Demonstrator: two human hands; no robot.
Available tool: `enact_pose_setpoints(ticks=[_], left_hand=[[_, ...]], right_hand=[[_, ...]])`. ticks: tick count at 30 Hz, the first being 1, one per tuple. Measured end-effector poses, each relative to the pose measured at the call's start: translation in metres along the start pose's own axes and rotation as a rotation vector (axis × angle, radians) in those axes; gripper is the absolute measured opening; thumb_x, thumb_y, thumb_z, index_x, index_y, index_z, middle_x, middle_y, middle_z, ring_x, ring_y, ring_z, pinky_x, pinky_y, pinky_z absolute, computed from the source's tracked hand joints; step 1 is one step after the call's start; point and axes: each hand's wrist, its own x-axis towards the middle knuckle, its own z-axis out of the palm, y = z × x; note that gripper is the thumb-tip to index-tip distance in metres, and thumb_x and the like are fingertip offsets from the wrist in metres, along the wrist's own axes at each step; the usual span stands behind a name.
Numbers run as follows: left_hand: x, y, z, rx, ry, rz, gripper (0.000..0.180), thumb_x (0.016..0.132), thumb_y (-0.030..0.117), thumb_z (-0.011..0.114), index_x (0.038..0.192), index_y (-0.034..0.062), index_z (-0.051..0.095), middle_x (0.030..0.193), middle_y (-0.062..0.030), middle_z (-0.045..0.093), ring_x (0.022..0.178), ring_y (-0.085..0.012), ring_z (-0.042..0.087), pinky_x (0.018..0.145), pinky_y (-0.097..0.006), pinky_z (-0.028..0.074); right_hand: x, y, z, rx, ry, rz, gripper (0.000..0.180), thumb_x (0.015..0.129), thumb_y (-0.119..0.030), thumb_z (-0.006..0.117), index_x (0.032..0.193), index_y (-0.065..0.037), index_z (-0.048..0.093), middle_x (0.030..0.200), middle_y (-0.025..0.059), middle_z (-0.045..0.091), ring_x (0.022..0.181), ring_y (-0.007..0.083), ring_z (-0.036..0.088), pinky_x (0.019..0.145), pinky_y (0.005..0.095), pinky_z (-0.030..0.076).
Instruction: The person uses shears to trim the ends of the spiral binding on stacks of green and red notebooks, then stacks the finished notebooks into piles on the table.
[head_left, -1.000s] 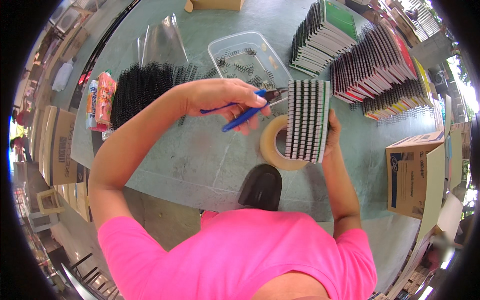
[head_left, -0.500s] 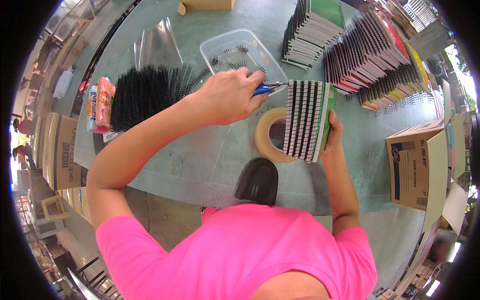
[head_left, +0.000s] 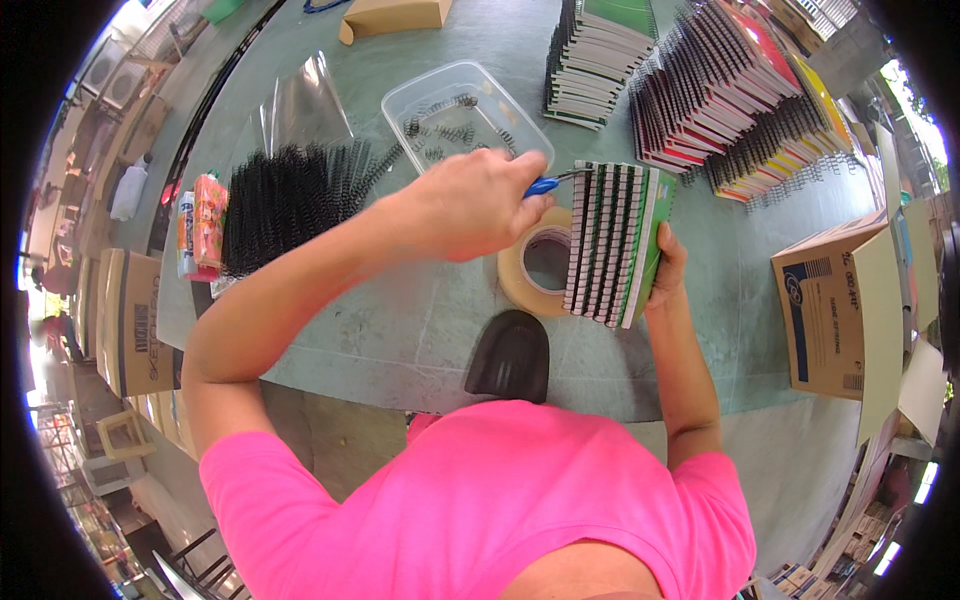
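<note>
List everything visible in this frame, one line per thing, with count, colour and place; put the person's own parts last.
Held notebooks: small batch, spiral-bound, green covers, on edge at table centre.
Blue-handled tool: one, at the batch's top wire.
Tape roll: one, tan, flat, left of the batch.
Clear tub: one, wire scraps inside, far centre.
Loose wire spirals: heap, black, left of tub.
Notebook stacks: several rows, mixed colours, far right.
Cardboard box: one, brown, right edge.
Black pad: one, near table edge.
Table: one, grey-green.
Left hand: grips the tool.
Right hand: steadies the batch.
Pink shirt: bottom.
</note>
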Motion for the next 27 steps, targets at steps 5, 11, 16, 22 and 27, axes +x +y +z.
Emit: enact_pose_setpoints(ticks=[5, 11, 16, 22, 27], left_hand=[[0.003, 0.002, 0.007, 0.377, 0.163, 0.165, 0.038, 0.087, 0.033, 0.045, 0.096, -0.0019, 0.054, 0.084, -0.0162, 0.059, 0.070, -0.0199, 0.061, 0.062, -0.029, 0.050], [0.005, 0.015, 0.012, -0.355, -0.143, -0.076, 0.036, 0.087, 0.032, 0.046, 0.094, -0.0030, 0.053, 0.081, -0.0145, 0.056, 0.067, -0.0251, 0.062, 0.057, -0.032, 0.051], [0.009, 0.006, 0.035, 1.138, 0.596, 0.395, 0.034, 0.087, 0.032, 0.045, 0.094, -0.0001, 0.054, 0.082, -0.0168, 0.058, 0.072, -0.0242, 0.061, 0.063, -0.036, 0.048], [0.001, 0.029, 0.022, 0.007, -0.048, -0.032, 0.036, 0.086, 0.034, 0.047, 0.094, -0.0006, 0.054, 0.082, -0.0148, 0.059, 0.072, -0.0225, 0.061, 0.064, -0.038, 0.046], [0.007, 0.032, 0.030, -0.035, -0.021, -0.041, 0.038, 0.086, 0.036, 0.046, 0.092, -0.0009, 0.054, 0.082, -0.0154, 0.058, 0.073, -0.0279, 0.059, 0.067, -0.039, 0.045]], right_hand=[[-0.006, -0.003, -0.002, -0.038, 0.036, -0.041, 0.049, 0.076, -0.028, 0.062, 0.114, 0.002, 0.051, 0.105, 0.0181, 0.059, 0.088, 0.0286, 0.062, 0.075, 0.0423, 0.053], [-0.014, -0.003, 0.003, -0.054, 0.027, -0.030, 0.049, 0.076, -0.028, 0.063, 0.113, 0.003, 0.051, 0.105, 0.0183, 0.059, 0.088, 0.0283, 0.062, 0.074, 0.0418, 0.053], [-0.020, -0.003, 0.003, -0.075, 0.045, -0.057, 0.050, 0.076, -0.027, 0.063, 0.114, 0.003, 0.049, 0.105, 0.0191, 0.059, 0.088, 0.0285, 0.062, 0.074, 0.0414, 0.053], [-0.024, -0.007, 0.001, -0.083, 0.035, -0.044, 0.055, 0.072, -0.028, 0.066, 0.114, 0.004, 0.049, 0.103, 0.0170, 0.059, 0.087, 0.0259, 0.062, 0.077, 0.0374, 0.052], [-0.026, -0.004, 0.000, -0.111, 0.042, -0.039, 0.054, 0.074, -0.028, 0.065, 0.114, 0.004, 0.048, 0.104, 0.0174, 0.059, 0.087, 0.0260, 0.062, 0.077, 0.0376, 0.052]])
